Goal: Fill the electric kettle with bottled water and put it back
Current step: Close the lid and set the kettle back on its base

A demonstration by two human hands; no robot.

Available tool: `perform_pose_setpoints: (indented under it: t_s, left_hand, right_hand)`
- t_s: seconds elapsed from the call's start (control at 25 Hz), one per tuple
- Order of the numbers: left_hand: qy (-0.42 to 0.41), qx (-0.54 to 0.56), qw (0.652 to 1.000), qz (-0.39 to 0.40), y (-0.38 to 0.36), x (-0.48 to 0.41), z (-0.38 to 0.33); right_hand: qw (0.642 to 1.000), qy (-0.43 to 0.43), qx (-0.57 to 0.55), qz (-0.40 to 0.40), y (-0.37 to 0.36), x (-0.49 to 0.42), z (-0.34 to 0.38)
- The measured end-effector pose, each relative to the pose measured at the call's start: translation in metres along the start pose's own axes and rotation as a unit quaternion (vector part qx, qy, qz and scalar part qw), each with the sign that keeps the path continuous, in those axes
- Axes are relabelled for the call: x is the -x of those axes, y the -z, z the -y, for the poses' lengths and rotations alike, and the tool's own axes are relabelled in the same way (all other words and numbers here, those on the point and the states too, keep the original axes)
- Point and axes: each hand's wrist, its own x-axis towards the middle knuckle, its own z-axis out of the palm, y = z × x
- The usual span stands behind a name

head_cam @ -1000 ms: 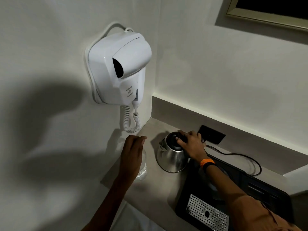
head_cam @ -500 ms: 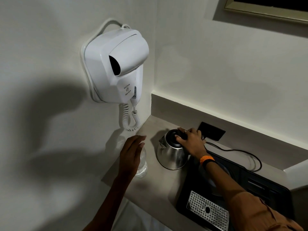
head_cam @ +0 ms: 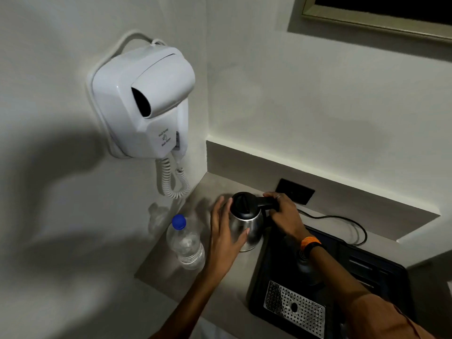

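Nearest, a black tray (head_cam: 269,285) with a perforated metal grate (head_cam: 293,309) lay at the counter's (head_cam: 220,289) near right; the kettle's base was not clearly visible under the right forearm. Left of it stood the water bottle (head_cam: 186,243), upright, blue cap (head_cam: 178,221) on, just beside the left hand (head_cam: 226,238) but not touched. That hand lay open, fingers spread, palm against the steel side of the kettle (head_cam: 245,226). The kettle stood on the counter at the tray's far left corner, lid (head_cam: 242,203) shut. The right hand (head_cam: 283,214) was wrapped closed around the black handle (head_cam: 266,201). Behind, a cord (head_cam: 342,220) ran to a dark wall plate (head_cam: 296,192); a white hair dryer (head_cam: 144,104) hung on the wall.

Judged: filling not begun. Step in hand is opening the lid (catch location unclear). Advice: steady the body with the left palm, work the lid with the right thumb, keep the kettle flat, then uncap the bottle.
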Motion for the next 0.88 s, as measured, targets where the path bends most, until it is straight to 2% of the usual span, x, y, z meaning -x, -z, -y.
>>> perform_pose_setpoints:
  t_s: [0.08, 0.12, 0.36, 0.6, 0.88]
  left_hand:
    - [0.139, 0.043, 0.989, 0.018, -0.009, -0.012, 0.023]
    - [0.163, 0.066, 0.984, 0.031, -0.010, -0.017, 0.037]
    - [0.120, 0.047, 0.991, 0.044, 0.011, -0.037, 0.051]
    - [0.062, 0.060, 0.983, 0.160, -0.005, -0.059, 0.006]
    - [0.082, 0.156, 0.954, 0.243, -0.074, -0.031, -0.037]
  right_hand:
    - [0.999, 0.025, 0.027, 0.005, -0.005, -0.002, -0.002]
    - [0.999, 0.039, 0.035, 0.004, -0.008, -0.004, 0.000]
    - [0.996, 0.088, -0.002, -0.030, -0.004, 0.004, 0.014]
    - [0.992, 0.088, 0.010, -0.092, 0.066, 0.046, -0.009]
    - [0.989, 0.024, 0.044, -0.141, 0.125, 0.110, -0.056]
